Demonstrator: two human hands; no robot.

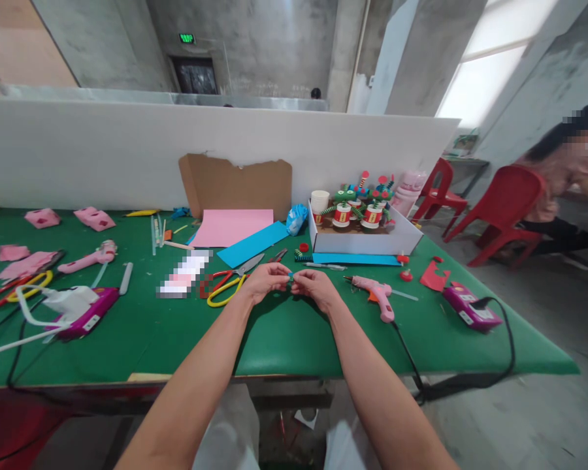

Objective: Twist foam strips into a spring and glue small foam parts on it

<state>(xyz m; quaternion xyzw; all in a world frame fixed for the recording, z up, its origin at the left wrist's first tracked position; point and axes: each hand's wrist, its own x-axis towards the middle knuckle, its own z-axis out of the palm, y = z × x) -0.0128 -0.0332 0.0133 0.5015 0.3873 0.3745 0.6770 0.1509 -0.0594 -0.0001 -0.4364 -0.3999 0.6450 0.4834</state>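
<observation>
Both my hands meet over the middle of the green table (191,352). Pinched between the fingertips of my left hand (268,281) and my right hand (312,287) is a small blue-green piece (290,278), too small to name further. Left of my left hand lie yellow-and-red-handled scissors (225,290), their blades pointing up and right. To the right of my right hand rests a pink hot glue gun (378,294) with a glue stick at its rear. A pen (326,266) lies just beyond my right hand.
A white box (367,243) holds paper-cup figures (343,214). Blue paper (255,243) and pink paper (232,226) lie at the back, before a cardboard piece (240,186). Purple power strips (472,307) sit at both sides, with cables. A person (553,170) sits at far right.
</observation>
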